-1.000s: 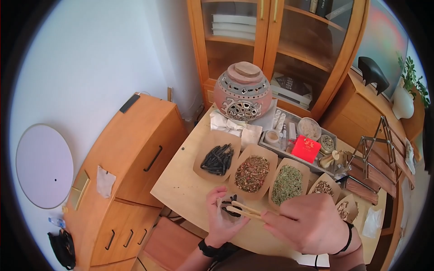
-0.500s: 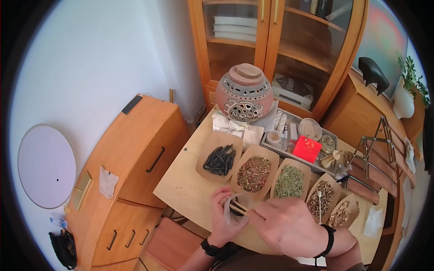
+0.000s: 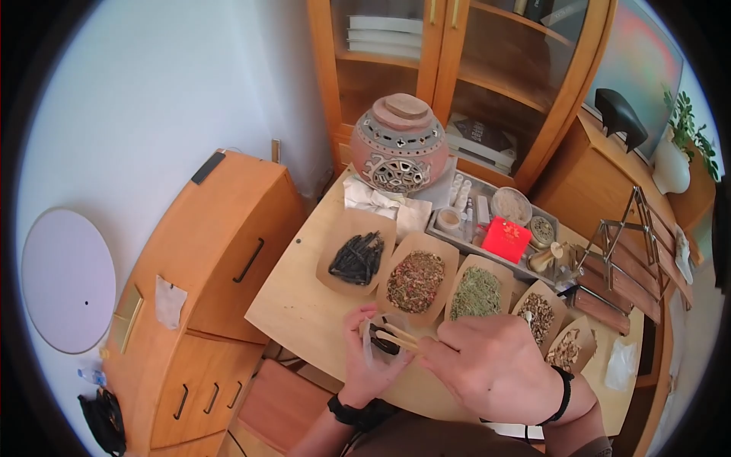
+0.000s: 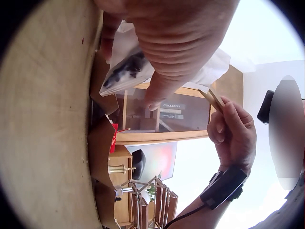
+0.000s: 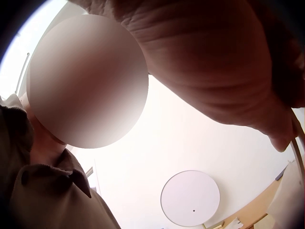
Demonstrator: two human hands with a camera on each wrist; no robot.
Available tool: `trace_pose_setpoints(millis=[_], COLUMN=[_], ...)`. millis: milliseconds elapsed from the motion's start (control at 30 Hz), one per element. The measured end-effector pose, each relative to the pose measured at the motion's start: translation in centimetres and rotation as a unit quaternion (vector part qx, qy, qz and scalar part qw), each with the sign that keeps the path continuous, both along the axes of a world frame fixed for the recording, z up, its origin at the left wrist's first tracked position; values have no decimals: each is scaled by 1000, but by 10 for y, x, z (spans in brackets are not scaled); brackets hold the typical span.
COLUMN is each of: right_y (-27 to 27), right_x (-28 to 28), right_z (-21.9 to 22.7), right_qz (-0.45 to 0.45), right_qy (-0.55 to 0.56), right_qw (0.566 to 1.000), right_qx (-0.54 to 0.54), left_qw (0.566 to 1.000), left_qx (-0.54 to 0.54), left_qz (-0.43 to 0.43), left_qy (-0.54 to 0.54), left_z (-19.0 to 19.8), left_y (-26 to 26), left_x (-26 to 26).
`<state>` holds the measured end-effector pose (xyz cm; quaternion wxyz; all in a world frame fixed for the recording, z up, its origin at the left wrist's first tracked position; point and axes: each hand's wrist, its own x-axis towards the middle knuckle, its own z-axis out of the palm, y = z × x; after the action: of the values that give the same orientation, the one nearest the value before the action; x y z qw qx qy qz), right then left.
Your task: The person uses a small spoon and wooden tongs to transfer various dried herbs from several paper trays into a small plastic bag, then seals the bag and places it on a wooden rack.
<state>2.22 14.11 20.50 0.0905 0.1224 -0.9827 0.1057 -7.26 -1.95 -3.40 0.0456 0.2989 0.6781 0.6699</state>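
Note:
My left hand (image 3: pixel 364 377) holds a small translucent white bag (image 4: pixel 217 67) by its sides, mouth upward. Dark stick-like pieces (image 3: pixel 387 344) show inside, and the left wrist view has them low in the bag. Pinched in my right hand (image 3: pixel 491 369) is a pair of wooden tweezers (image 3: pixel 402 339), whose tips reach into the bag's mouth. Just beyond the bag, a paper tray (image 3: pixel 335 228) holds a heap of black dried sticks (image 3: pixel 356 259). The right wrist view shows only part of the tweezers (image 5: pixel 297 152) at its edge.
Rightward along the table stand paper trays of reddish mix (image 3: pixel 416 282), green herb (image 3: pixel 476 292), brown chunks (image 3: pixel 539 318) and pale chips (image 3: pixel 569 352). Behind them are a grey tray (image 3: pixel 472 245) with a red packet (image 3: pixel 506 240) and a pierced clay pot (image 3: pixel 400 145). A folding wooden rack (image 3: pixel 609 289) stands right.
My right hand moved left and down towards the bag, uncovering the trays at right. The tweezer tips went into the bag's mouth and remain there. The head view shifted slightly.

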Motion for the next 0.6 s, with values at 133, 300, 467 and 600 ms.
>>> trace_pose_setpoints(millis=[133,300,467,600], right_y=[3,-1,1,2], right_x=[-2,-5,-10,-5], right_z=[-11,-15,-24,-15], right_qz=[14,1,2,-6], right_qy=[35,27,30,27], right_qw=[999,999,999,999], right_qx=[-21,-29,-16,-17], left_qw=[999,998,996,997], left_qx=[-21,-35,-25,-26], left_qz=[0,-2,-9,2], left_qy=[48,51,81,72], left_z=[11,25,17,14], left_y=[0,-1,0,-1], left_x=[-1,0,-2,-2])
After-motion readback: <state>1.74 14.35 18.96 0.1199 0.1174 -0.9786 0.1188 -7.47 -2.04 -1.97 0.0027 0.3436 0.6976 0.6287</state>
